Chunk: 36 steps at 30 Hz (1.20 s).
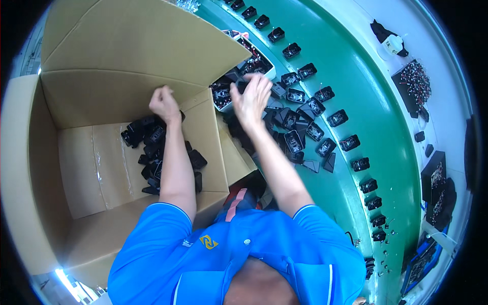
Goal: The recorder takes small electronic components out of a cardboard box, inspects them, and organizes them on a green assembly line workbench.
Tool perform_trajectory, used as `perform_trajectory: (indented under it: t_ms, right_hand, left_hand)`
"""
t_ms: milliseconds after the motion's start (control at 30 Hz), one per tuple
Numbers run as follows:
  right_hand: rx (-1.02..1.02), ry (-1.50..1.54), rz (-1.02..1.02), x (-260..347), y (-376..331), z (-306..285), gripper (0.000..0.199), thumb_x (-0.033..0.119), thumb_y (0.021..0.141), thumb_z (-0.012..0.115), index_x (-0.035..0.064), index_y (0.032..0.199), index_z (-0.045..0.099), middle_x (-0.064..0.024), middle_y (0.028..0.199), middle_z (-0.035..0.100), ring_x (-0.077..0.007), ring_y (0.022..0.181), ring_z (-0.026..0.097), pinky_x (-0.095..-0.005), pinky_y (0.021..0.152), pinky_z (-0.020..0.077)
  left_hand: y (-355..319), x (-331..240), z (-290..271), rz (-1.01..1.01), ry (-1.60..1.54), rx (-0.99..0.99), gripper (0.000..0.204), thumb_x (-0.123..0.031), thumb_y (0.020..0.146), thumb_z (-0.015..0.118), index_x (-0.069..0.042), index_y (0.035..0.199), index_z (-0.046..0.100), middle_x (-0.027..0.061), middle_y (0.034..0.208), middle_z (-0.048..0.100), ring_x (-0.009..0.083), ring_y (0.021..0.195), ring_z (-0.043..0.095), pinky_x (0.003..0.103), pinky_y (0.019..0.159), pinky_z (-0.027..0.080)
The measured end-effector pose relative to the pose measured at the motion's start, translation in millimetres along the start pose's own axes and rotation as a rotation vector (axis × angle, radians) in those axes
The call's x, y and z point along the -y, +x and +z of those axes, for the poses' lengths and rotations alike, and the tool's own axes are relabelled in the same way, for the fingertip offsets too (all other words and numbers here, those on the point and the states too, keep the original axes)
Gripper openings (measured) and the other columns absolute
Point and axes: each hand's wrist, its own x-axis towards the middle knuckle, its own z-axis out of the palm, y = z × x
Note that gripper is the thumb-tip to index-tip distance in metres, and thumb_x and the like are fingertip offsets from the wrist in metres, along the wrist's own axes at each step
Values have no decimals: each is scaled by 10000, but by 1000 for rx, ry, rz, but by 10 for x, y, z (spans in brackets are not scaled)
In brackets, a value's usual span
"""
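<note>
My left hand [165, 104] is above the inside of a large open cardboard box [76, 173], its fingers curled in. Whether anything is inside those fingers is hidden. Below it, black plastic housings [155, 134] lie heaped along the box's right side, partly covered by my forearm. My right hand [251, 99] is just outside the box with its fingers stretched out and apart. It is beside a white tray [271, 70] holding black parts and thin wires. Close to its right, more black housings [291, 119] are piled on the green work surface.
A curved row of black housings [349, 143] runs along the green belt [376, 122]. Beyond it, a dark box piled with small red-and-black wired parts [414, 84] stands on a pale surface. A raised cardboard flap [142, 40] rises behind my left hand.
</note>
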Motion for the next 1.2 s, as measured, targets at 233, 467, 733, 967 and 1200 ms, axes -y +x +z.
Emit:
perform_trajectory:
  t_ms: [233, 467, 733, 967, 1200]
  right_hand:
    - [674, 528, -91, 493, -1276, 530, 549, 206, 853, 678, 4, 1309, 449, -236, 1247, 446, -414, 1156, 452, -475, 992, 422]
    - [1044, 516, 383, 396, -1174, 1106, 1041, 428, 770, 807, -25, 1511, 232, -344, 1447, 311, -439, 1346, 385, -455, 1108, 378]
    - [1057, 669, 502, 515, -1216, 1458, 1267, 421, 640, 911, -12, 1546, 138, -291, 1518, 264, -391, 1389, 351, -419, 1136, 351]
    - [1046, 704, 461, 565, -1202, 1515, 1402, 323, 603, 933, 81, 1574, -49, -280, 1530, 243, -387, 1408, 318, -420, 1154, 327]
    - [1082, 683, 403, 623, -1169, 1943, 1418, 264, 578, 947, 115, 1577, -49, -271, 1527, 257, -386, 1386, 356, -417, 1147, 339]
  left_hand:
    - [372, 1922, -1061, -422, 948, -504, 379, -344, 953, 457, -145, 1251, 582, 174, 1323, 476, 414, 1136, 467, 495, 981, 375]
    - [288, 2018, -1570, -656, 36, 56, 538, -468, 984, 507, -133, 1403, 467, 151, 1184, 556, 252, 798, 602, 330, 595, 525]
    - [337, 1918, -1326, -219, 1049, 31, 511, -607, 915, 523, -214, 1225, 623, 149, 1259, 557, 353, 1163, 519, 470, 1066, 371]
    - [528, 2081, -1595, -752, 453, 306, 792, -719, 882, 487, -164, 1444, 432, 153, 1490, 408, 348, 1331, 421, 475, 1084, 364]
    - [969, 2061, -1766, -1166, 27, 710, 986, -795, 836, 503, -105, 1520, 335, 156, 1544, 375, 326, 1387, 393, 477, 1089, 367]
